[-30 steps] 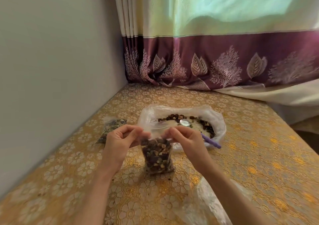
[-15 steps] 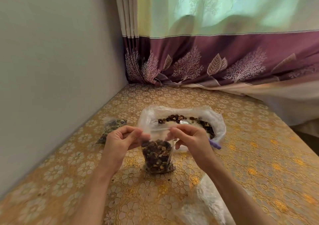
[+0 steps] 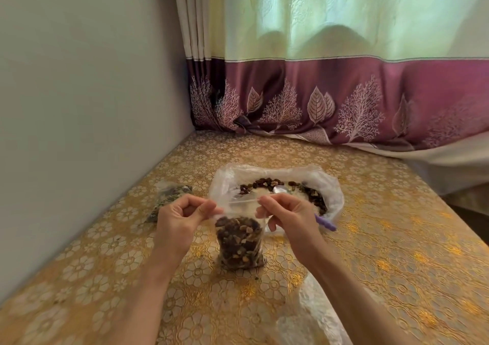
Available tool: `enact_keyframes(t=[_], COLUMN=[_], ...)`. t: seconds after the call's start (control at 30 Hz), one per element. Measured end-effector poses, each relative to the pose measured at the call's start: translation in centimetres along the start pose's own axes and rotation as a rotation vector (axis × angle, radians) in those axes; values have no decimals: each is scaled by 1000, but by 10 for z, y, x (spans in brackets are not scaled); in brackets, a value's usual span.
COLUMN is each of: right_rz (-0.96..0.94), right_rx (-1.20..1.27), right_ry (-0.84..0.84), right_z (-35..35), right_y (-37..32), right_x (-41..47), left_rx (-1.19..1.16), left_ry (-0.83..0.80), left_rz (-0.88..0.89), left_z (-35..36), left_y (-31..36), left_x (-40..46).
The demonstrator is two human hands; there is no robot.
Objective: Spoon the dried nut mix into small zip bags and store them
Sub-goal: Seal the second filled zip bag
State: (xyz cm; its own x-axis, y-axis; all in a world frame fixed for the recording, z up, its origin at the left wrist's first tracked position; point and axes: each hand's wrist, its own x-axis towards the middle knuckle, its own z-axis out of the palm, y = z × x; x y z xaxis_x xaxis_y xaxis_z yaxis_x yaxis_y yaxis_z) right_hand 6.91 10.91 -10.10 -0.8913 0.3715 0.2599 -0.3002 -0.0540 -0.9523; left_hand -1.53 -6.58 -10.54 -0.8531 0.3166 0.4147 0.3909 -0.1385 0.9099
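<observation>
A small clear zip bag, more than half full of dark dried nut mix, stands upright on the table in front of me. My left hand pinches the left end of its top edge. My right hand pinches the right end. Behind it lies a large open plastic bag holding the remaining nut mix. A spoon with a metal bowl and a purple handle rests in it, partly hidden by my right hand.
A filled small bag lies by the wall at the left. More clear plastic lies at the near edge under my right forearm. The table has a gold floral cover. A curtain hangs at the back; the table edge drops off at right.
Both hands have stayed on the small bag's top edge and spread slightly apart along it. The curtain behind has shifted.
</observation>
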Motion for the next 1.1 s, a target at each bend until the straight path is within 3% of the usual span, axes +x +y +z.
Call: enact_keyframes(t=[0.23, 0.73, 1.1], right_rz=[-83, -219, -183], right_rx=[-142, -457, -440], right_ry=[-88, -90, -81], right_z=[-5, 1, 0], right_y=[-6, -6, -11], right_x=[1, 1, -1], left_rx=[-19, 150, 120], left_ry=[-62, -108, -112], left_rz=[6, 56, 47], left_z=[3, 6, 8], left_y=[1, 3, 5], left_x=[-2, -7, -8])
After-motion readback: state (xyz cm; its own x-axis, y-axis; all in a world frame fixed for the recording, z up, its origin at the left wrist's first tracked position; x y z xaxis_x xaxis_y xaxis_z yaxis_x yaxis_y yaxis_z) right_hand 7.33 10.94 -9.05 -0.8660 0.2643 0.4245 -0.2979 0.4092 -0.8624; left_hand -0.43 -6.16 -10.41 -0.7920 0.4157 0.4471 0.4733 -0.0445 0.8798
